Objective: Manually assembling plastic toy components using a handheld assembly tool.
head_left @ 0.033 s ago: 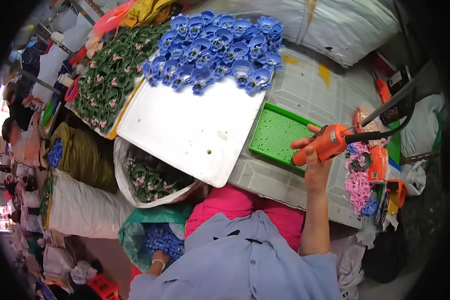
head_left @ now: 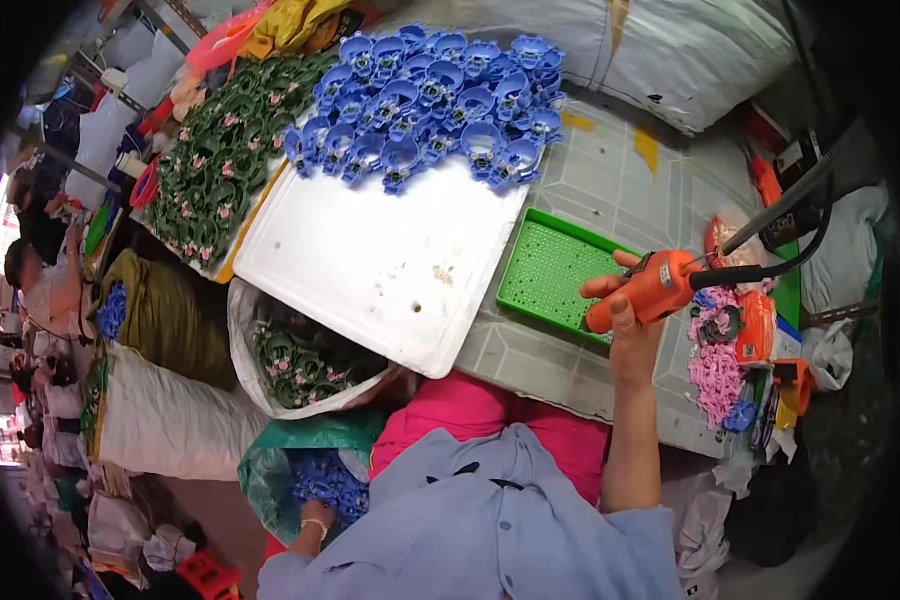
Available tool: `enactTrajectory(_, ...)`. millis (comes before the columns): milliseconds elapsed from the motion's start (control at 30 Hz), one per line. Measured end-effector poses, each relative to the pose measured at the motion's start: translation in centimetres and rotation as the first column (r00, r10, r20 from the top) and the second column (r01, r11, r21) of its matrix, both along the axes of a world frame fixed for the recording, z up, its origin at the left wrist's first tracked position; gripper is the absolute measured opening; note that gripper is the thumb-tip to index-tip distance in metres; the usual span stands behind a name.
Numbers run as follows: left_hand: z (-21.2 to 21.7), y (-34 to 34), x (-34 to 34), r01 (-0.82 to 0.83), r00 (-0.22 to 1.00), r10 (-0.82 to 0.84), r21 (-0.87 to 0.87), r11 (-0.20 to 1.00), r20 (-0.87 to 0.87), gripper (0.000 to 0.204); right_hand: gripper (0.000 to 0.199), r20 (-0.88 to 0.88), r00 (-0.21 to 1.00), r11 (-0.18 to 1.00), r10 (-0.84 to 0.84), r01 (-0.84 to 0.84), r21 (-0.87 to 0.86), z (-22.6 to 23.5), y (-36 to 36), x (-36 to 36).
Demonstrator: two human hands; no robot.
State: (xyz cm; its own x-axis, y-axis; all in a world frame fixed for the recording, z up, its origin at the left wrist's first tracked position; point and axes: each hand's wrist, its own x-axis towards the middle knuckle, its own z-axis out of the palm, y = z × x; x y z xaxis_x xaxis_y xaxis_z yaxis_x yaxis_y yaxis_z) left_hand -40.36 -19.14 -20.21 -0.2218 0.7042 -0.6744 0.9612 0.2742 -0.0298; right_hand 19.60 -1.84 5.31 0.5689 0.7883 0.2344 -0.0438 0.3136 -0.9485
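My right hand is wrapped round an orange corded hand tool, whose exact kind I cannot make out. Its black cord leads off to the right. Beneath the tool lies a shallow green perforated tray. Low on the left, my left hand reaches into a green plastic bag of small blue plastic pieces; its fingers are hidden among them. Several rows of blue ring-like pieces with small flower trims cover the far part of a white board.
Left of the board, dark green pieces with pink flowers are massed together. A white sack of similar pieces stands below. Pink pieces lie at the table's right, under a metal rod. A large white bundle borders the far side.
The view has shifted very slightly. My left hand stays in the bag, and my right hand keeps its grip on the tool.
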Motion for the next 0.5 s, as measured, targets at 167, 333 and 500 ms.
enactTrajectory(167,7.7,8.7,4.8,-0.095,0.994,0.108,0.663,0.742,0.021,0.022,0.048,-0.054,0.996,0.998,0.067,-0.068,-0.007,1.3,-0.7,1.4)
enactTrajectory(333,18.5,18.1,16.4,-0.309,0.876,-0.167,0.792,0.526,0.453,0.011,0.043,-0.077,0.986,0.988,0.146,-0.149,-0.046,1.4,-0.9,2.0)
enactTrajectory(500,23.2,27.5,28.7,-0.183,0.644,-0.611,0.868,0.461,0.460,0.004,0.042,-0.084,0.982,0.980,0.168,-0.176,-0.096,0.7,-0.7,1.4)
